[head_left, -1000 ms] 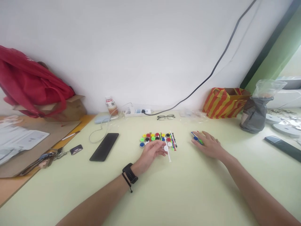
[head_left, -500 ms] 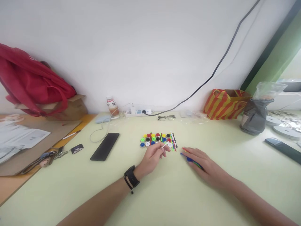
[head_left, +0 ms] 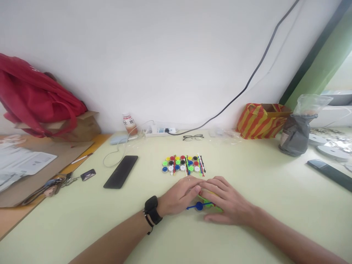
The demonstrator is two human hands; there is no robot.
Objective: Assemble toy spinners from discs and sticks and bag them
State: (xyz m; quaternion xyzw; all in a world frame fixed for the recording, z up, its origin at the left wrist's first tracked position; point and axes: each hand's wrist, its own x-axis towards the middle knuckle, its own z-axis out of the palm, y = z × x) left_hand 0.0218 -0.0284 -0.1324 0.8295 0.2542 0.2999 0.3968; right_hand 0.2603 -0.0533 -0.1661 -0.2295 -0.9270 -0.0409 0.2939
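Tabletop [head_left: 170, 242], head view: the left hand [head_left: 180, 196] and right hand [head_left: 227, 201] meet near its centre. The right arches open, palm down, over coloured arrow pieces [head_left: 199, 206], seemingly to keep them together. The left curls against it, fingertips hidden, so I cannot tell whether it grips anything. Nearer the back edge, coloured discs [head_left: 178, 162] lie in rows with slim arrows [head_left: 201, 164] alongside, apparently grouped within reach.

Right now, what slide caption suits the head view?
Left hand and right hand close together, blue arrow piece between them, multicolored discs beyond.
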